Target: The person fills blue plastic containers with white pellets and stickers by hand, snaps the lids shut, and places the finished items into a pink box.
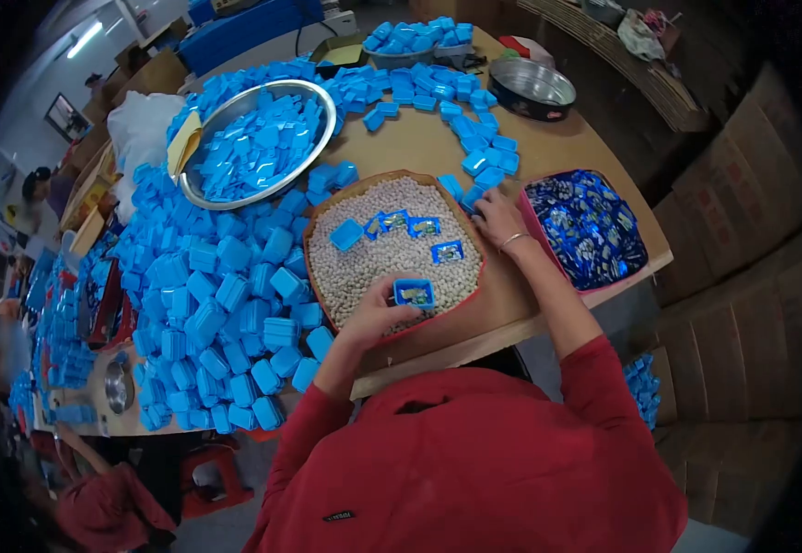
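My left hand is closed around a small blue plastic box, with its open side up and a printed packet inside. It is over the near part of a tray full of small pale beads or pellets. On the pellets lie several blue printed packets and a blue plastic piece. My right hand is to the right of the tray, fingers apart, reaching down beside a row of blue boxes. Whether its fingertips touch a box is hard to make out.
A pink-rimmed bin of dark blue packets stands at the right. Closed blue boxes are heaped at the left, below a metal bowl of blue pieces. A round tin sits farther back. Cardboard boxes line the right; other people are at the left.
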### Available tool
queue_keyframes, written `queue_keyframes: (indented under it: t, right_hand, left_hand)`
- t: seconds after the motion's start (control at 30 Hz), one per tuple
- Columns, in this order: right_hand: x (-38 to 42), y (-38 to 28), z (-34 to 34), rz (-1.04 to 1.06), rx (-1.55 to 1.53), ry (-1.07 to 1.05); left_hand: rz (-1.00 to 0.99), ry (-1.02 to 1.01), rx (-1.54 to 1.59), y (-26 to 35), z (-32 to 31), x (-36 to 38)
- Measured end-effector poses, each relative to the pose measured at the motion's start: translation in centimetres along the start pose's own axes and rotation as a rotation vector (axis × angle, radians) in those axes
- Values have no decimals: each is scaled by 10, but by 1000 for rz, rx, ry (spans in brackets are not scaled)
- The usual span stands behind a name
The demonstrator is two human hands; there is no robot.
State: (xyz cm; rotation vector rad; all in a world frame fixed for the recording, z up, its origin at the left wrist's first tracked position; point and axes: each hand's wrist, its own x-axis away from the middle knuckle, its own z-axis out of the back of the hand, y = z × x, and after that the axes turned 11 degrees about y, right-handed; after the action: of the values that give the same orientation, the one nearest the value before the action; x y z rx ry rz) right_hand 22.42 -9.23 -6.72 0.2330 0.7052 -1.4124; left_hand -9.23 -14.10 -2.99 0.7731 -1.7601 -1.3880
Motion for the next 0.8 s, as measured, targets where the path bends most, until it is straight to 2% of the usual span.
queue_keyframes:
  t: [0.07,0.13,0.17,0.23,0.37,0.43,0.47,0.57,0.63,0.7,0.73,0.8]
  right_hand:
    - [-9,1,2,-102,140,-195]
    - [-20,-13,15,-241,190,-267]
    - [-25,-19,20,-196,162,-168]
    - [-43,-24,13,-43,59,63]
    - [-110,-90,2,12,-354,-47]
    - [-151,-131,-15,215,-422,62]
    - [-172,-151,-25,227,-445,28]
    - [-232,-200,-83,292,-422,0]
    - [-263,-229,-129,302,-463,-250]
    - [-272,-256,-161,339,-389,-451]
    - [-274,-266,-174,357,-249,-566]
    - [-285,-269,-190,397,-216,-675]
  left_hand:
    - [64,-69,102,11,-4,7]
    - [71,-132,91,10,-4,9]
    - [114,-114,109,18,-7,12]
    - [74,-121,74,5,-3,10]
    - [147,-170,119,9,-5,14]
    - [84,-175,120,8,-4,14]
    - [136,-181,155,12,-5,15]
    - [28,-187,172,1,-2,11]
    - [64,-153,221,13,-1,14]
    - [153,-134,279,12,1,14]
    - [226,-128,314,10,3,13]
    - [152,-82,290,8,4,11]
